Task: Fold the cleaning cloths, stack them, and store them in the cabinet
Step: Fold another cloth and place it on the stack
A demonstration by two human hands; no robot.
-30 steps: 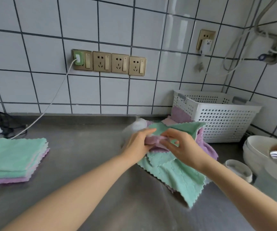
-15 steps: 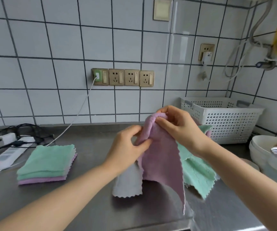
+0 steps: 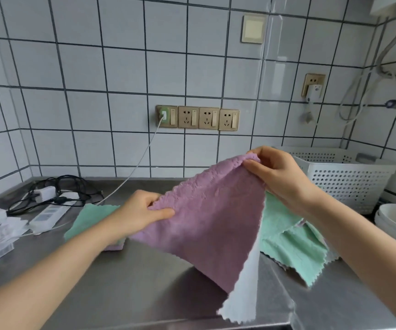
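The purple cloth [image 3: 206,225] hung mid-frame above the counter [image 3: 144,282], pinched at one corner by the left hand [image 3: 142,214] and at another by the right hand [image 3: 280,179]. It looked light, limp and non-slip; corners suit gripping. Green cloths [image 3: 292,244] lay right of centre, the basket [image 3: 342,179] beyond at right, tiled wall [image 3: 97,67] filling the top of the frame.

My one view sits on the head, close above the surface [image 3: 130,282]. It faces forward and down toward the tiled wall [image 3: 85,67].
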